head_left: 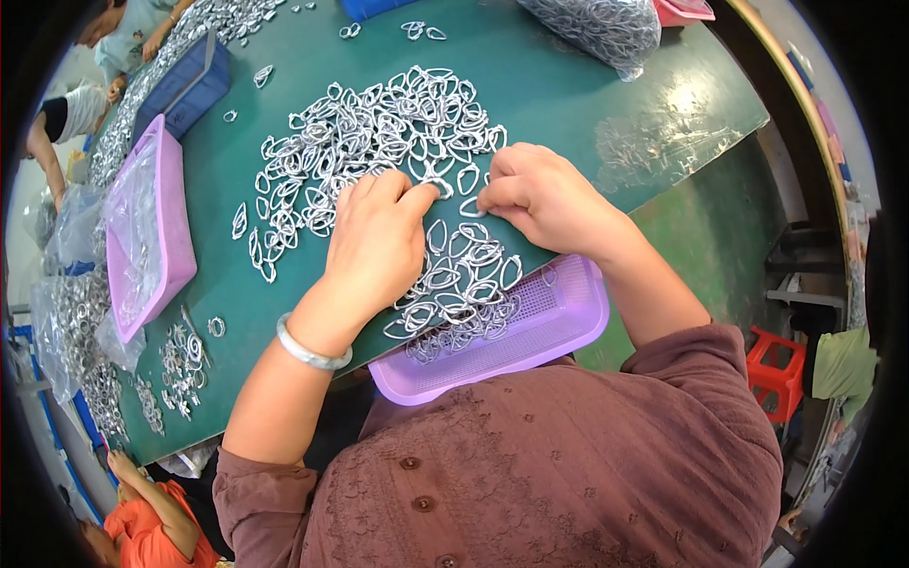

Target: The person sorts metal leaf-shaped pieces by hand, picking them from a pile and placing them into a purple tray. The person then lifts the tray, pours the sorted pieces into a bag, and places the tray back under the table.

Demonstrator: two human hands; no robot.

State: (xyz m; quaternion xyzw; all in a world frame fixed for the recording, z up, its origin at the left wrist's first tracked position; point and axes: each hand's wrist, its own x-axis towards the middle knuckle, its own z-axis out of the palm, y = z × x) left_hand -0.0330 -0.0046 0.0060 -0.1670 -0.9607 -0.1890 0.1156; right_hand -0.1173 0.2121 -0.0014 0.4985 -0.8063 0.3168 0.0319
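Observation:
A broad pile of silver oval metal rings (pixel 350 133) lies on the green table in front of me. My left hand (pixel 379 232), a pale bangle (pixel 312 346) on its wrist, is closed at the pile's near edge. Its thumb tip touches a ring (pixel 440 187); what its curled fingers hold is hidden. My right hand (pixel 544 197) pinches a silver oval ring (pixel 471 207) between thumb and fingers. Just below both hands, a smaller group of rings (pixel 464 265) lies at the table's edge. Below it, a purple basket (pixel 568 327) at my lap holds more rings.
A pink-purple tray (pixel 180 251) with clear plastic and a blue bin (pixel 204 85) stand at left. Metal parts (pixel 185 364) lie nearby. A bag of metal pieces (pixel 606 38) sits far right. A red stool (pixel 776 374) stands right. Other people work along the left side.

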